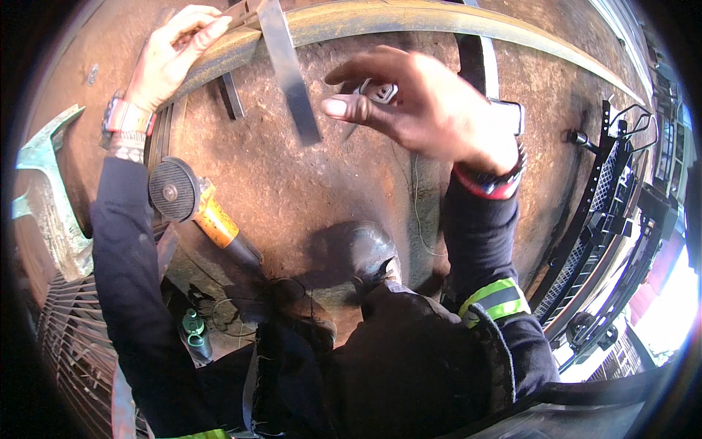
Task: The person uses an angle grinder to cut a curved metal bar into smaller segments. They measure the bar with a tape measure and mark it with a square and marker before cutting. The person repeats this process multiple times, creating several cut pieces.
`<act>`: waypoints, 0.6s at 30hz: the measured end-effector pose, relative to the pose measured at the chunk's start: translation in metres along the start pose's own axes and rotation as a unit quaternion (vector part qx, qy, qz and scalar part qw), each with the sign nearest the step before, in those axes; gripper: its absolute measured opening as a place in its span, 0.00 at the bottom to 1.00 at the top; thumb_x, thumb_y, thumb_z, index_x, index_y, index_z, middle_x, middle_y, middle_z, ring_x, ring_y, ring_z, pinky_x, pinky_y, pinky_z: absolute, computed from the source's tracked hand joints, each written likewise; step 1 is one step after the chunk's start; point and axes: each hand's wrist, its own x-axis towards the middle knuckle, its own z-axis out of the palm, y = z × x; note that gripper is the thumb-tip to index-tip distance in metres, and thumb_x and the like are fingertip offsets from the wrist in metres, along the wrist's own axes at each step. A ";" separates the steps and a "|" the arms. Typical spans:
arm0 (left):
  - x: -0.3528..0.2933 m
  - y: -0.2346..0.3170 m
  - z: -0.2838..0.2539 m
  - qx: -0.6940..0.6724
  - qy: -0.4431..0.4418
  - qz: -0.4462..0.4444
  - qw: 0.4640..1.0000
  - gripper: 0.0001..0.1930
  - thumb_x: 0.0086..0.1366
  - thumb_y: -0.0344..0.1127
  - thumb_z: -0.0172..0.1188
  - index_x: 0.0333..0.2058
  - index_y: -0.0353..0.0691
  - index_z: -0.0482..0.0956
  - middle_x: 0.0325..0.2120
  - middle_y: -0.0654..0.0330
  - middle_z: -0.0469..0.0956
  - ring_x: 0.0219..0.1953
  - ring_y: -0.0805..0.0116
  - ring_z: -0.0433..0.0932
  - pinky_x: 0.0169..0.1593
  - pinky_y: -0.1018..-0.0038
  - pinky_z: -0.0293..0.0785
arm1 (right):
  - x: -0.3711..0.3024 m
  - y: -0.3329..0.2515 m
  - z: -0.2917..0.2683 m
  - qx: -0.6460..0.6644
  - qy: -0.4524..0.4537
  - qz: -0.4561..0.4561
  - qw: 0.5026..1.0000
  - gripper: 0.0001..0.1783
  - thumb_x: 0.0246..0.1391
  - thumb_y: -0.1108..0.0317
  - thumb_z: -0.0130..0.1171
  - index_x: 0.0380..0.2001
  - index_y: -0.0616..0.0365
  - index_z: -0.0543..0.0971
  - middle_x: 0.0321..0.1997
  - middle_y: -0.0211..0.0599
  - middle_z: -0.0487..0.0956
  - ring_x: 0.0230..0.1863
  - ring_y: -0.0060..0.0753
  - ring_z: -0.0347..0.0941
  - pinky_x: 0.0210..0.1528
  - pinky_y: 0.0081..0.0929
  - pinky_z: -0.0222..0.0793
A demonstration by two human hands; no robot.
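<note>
- Head view, far left: green sheet scrap [44, 157] leans at the edge of the rusty floor [292, 183]; a ribbed metal grille [69, 336] lies below it.
- Left hand [172, 58]: fingers curled closed over the upper end of a flat metal strip [289, 69], pressing it against a curved steel rail [409, 18] at the top of the frame.
- Flat metal strip: long axis runs from upper left to lower right; the free end points down toward the person, hanging unsupported over the floor.
- Angle grinder [197, 208]: lies on the floor below the left forearm, disc toward the upper left, orange body and black handle trailing to the lower right. Well apart from both hands.
- Right hand [431, 102]: half open, thumb and forefinger extended toward the strip's free end, not touching it; a small pale metal piece [380, 91] shows behind the fingers, hold uncertain.
- Far right: black mesh racks [607, 212] stacked on edge.
- Risk, judged: only one end is pinned, so the strip could pivot or slip off the rail; its raw edge could cut bare fingers.
</note>
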 end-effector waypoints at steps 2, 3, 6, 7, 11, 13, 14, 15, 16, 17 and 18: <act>-0.013 0.029 0.004 -0.005 0.025 0.029 0.999 0.13 0.70 0.38 0.62 0.47 0.35 0.83 0.48 0.58 0.78 0.55 0.65 0.75 0.61 0.69 0.68 | -0.018 0.010 0.025 0.013 0.084 0.045 0.995 0.37 0.53 0.38 0.67 0.50 0.64 0.80 0.49 0.57 0.81 0.50 0.47 0.81 0.50 0.38 0.76; -0.019 0.058 0.020 0.044 0.064 0.092 0.993 0.13 0.63 0.36 0.69 0.44 0.39 0.84 0.44 0.57 0.82 0.51 0.60 0.79 0.57 0.65 0.74 | -0.022 0.019 0.045 0.131 0.105 0.039 0.985 0.41 0.51 0.39 0.70 0.52 0.67 0.77 0.52 0.58 0.79 0.54 0.51 0.78 0.55 0.40 0.74; -0.053 0.118 0.045 0.089 -0.024 0.176 0.980 0.19 0.56 0.31 0.70 0.49 0.42 0.84 0.52 0.56 0.81 0.63 0.51 0.71 0.67 0.56 0.63 | -0.035 0.029 0.089 0.172 0.175 0.087 0.966 0.39 0.51 0.54 0.75 0.60 0.65 0.72 0.51 0.47 0.81 0.52 0.36 0.78 0.56 0.35 0.73; -0.070 0.141 0.051 0.102 -0.046 0.135 0.984 0.18 0.56 0.31 0.70 0.47 0.42 0.84 0.51 0.54 0.81 0.60 0.50 0.74 0.64 0.58 0.68 | -0.039 0.037 0.097 0.172 0.159 0.118 0.965 0.37 0.50 0.55 0.75 0.57 0.65 0.74 0.49 0.45 0.82 0.50 0.35 0.79 0.54 0.34 0.73; -0.175 0.164 0.079 0.142 -0.126 -0.118 0.975 0.25 0.64 0.51 0.65 0.14 0.40 0.76 0.12 0.52 0.74 0.17 0.46 0.75 0.27 0.60 0.72 | -0.061 0.048 0.104 0.101 0.138 0.160 0.972 0.20 0.50 0.61 0.74 0.40 0.63 0.81 0.41 0.40 0.83 0.37 0.28 0.78 0.41 0.30 0.72; -0.238 0.149 0.092 0.198 -0.229 -0.342 0.889 0.34 0.62 0.66 0.59 0.19 0.36 0.77 0.20 0.47 0.80 0.29 0.43 0.81 0.38 0.54 0.77 | -0.071 0.052 0.107 0.071 0.070 0.153 0.983 0.16 0.50 0.63 0.72 0.34 0.63 0.82 0.35 0.43 0.83 0.35 0.34 0.79 0.39 0.33 0.73; -0.258 0.140 0.101 0.186 -0.268 -0.445 0.834 0.37 0.61 0.70 0.58 0.24 0.33 0.79 0.26 0.43 0.82 0.34 0.41 0.83 0.43 0.52 0.78 | -0.079 0.054 0.106 0.080 0.020 0.185 0.979 0.14 0.50 0.64 0.70 0.32 0.64 0.82 0.32 0.46 0.82 0.36 0.42 0.81 0.39 0.37 0.74; -0.302 0.110 0.125 0.144 -0.191 -0.480 0.844 0.39 0.59 0.71 0.59 0.31 0.30 0.77 0.32 0.39 0.81 0.39 0.39 0.81 0.47 0.52 0.77 | -0.083 0.049 0.107 0.093 0.016 0.184 0.978 0.13 0.52 0.64 0.69 0.32 0.64 0.82 0.29 0.44 0.82 0.32 0.39 0.79 0.37 0.35 0.73; -0.344 0.081 0.152 0.103 -0.111 -0.509 0.847 0.43 0.58 0.73 0.60 0.39 0.26 0.75 0.38 0.36 0.81 0.44 0.36 0.80 0.51 0.52 0.77 | -0.087 0.043 0.113 0.106 0.011 0.187 0.977 0.13 0.53 0.64 0.69 0.31 0.65 0.81 0.26 0.42 0.81 0.29 0.35 0.78 0.35 0.33 0.72; -0.353 0.066 0.175 0.052 -0.051 -0.501 0.863 0.45 0.56 0.72 0.63 0.42 0.24 0.71 0.40 0.34 0.79 0.45 0.36 0.79 0.50 0.52 0.76 | -0.089 0.038 0.122 0.128 -0.002 0.188 0.974 0.13 0.55 0.63 0.68 0.31 0.65 0.81 0.26 0.40 0.81 0.28 0.31 0.76 0.34 0.31 0.71; -0.347 0.058 0.187 0.005 0.009 -0.484 0.875 0.47 0.54 0.71 0.65 0.45 0.22 0.68 0.42 0.32 0.77 0.46 0.35 0.78 0.50 0.52 0.76 | -0.090 0.034 0.129 0.150 -0.010 0.193 0.970 0.14 0.56 0.62 0.67 0.31 0.65 0.81 0.25 0.38 0.81 0.28 0.28 0.75 0.34 0.30 0.70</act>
